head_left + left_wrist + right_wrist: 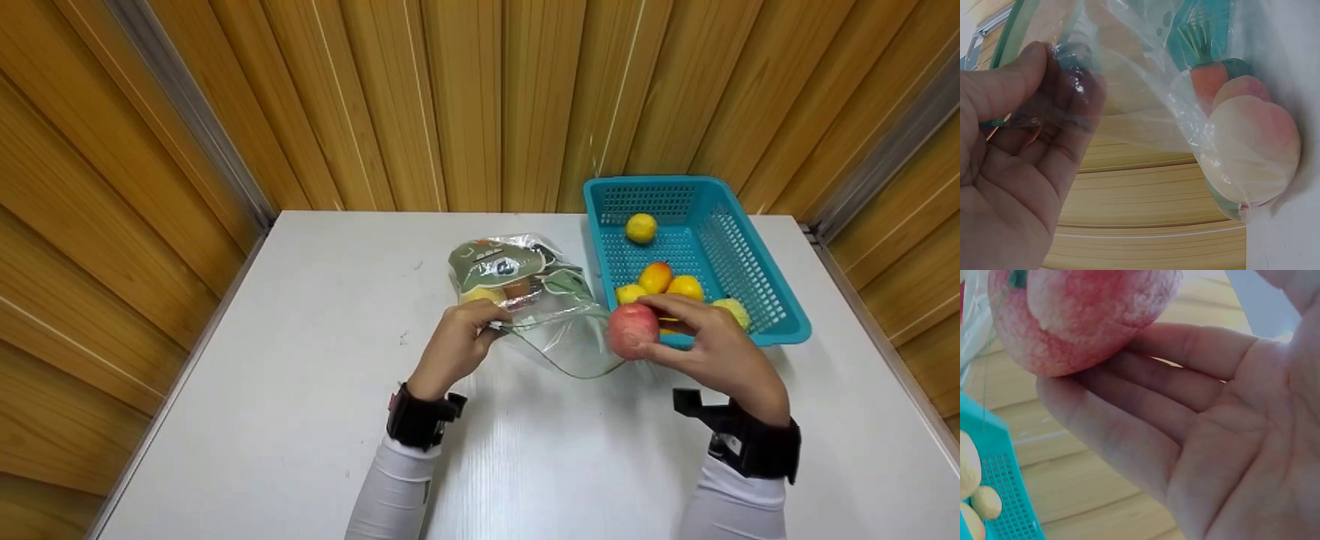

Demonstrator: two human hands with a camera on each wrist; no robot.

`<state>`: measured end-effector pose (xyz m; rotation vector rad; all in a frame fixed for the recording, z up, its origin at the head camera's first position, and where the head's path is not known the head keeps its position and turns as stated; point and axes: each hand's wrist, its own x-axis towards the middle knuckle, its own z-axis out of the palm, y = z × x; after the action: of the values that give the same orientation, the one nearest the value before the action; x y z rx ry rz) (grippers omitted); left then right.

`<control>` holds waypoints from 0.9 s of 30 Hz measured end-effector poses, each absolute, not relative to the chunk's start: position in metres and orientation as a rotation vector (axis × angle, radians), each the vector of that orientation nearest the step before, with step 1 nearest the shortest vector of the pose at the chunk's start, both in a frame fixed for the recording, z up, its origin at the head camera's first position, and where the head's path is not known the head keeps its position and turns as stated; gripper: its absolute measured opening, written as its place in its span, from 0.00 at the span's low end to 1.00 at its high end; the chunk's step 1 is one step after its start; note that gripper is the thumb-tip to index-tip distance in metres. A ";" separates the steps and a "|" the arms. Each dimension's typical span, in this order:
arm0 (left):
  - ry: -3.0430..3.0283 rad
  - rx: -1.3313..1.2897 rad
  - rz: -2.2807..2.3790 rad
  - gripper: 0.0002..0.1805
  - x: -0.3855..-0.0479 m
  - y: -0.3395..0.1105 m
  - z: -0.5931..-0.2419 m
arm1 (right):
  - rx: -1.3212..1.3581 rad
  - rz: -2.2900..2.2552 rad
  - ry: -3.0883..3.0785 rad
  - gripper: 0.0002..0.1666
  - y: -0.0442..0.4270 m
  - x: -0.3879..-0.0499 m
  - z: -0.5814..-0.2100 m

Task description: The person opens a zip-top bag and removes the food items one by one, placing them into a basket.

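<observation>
My left hand (466, 337) pinches the green-edged rim of a clear plastic bag (566, 341) with a green printed front. The bag lies on the table with its mouth toward me. Through its film the left wrist view shows a cream-and-pink peach (1252, 149), a carrot (1207, 83) with a green top, and another pinkish round item (1242, 89) partly hidden. My right hand (712, 349) holds a pinkish-red peach (634, 331) by thumb and fingertips, at the right side of the bag's mouth. A green stem (1018, 278) shows on this peach in the right wrist view.
A teal perforated basket (765, 262) stands at the back right, just beyond my right hand. In it are a lemon (641, 227), an orange-yellow mango (656, 277), a pale green bumpy fruit (731, 311) and other yellow fruit. Wood-patterned panels (465, 105) bound the white table (315, 337).
</observation>
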<state>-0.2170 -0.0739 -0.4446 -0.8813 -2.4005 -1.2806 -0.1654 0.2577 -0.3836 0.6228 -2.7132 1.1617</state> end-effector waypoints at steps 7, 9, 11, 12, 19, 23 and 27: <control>-2.400 -0.880 -1.275 0.05 -0.217 -0.074 -0.445 | 0.436 1.138 -2.724 0.35 0.271 -0.177 -0.393; -2.399 -0.883 -1.274 0.05 -0.217 -0.074 -0.445 | 0.379 1.117 -2.764 0.36 0.272 -0.181 -0.395; -2.399 -0.883 -1.274 0.05 -0.217 -0.074 -0.445 | 0.334 1.096 -2.805 0.37 0.273 -0.186 -0.398; -2.401 -0.881 -1.276 0.05 -0.217 -0.074 -0.444 | 0.317 1.093 -2.820 0.37 0.273 -0.189 -0.400; -2.401 -0.882 -1.278 0.05 -0.216 -0.075 -0.444 | 0.183 1.084 -2.907 0.34 0.274 -0.204 -0.414; -2.402 -0.879 -1.270 0.05 -0.216 -0.075 -0.445 | 0.122 1.053 -2.936 0.32 0.273 -0.211 -0.420; -2.405 -0.870 -1.264 0.06 -0.217 -0.075 -0.444 | 0.094 1.034 -2.941 0.27 0.271 -0.217 -0.424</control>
<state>-0.2165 -0.0750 -0.4443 -0.8699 -2.4052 -1.2642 -0.2168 0.2715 -0.4242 0.0942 -2.9407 1.0337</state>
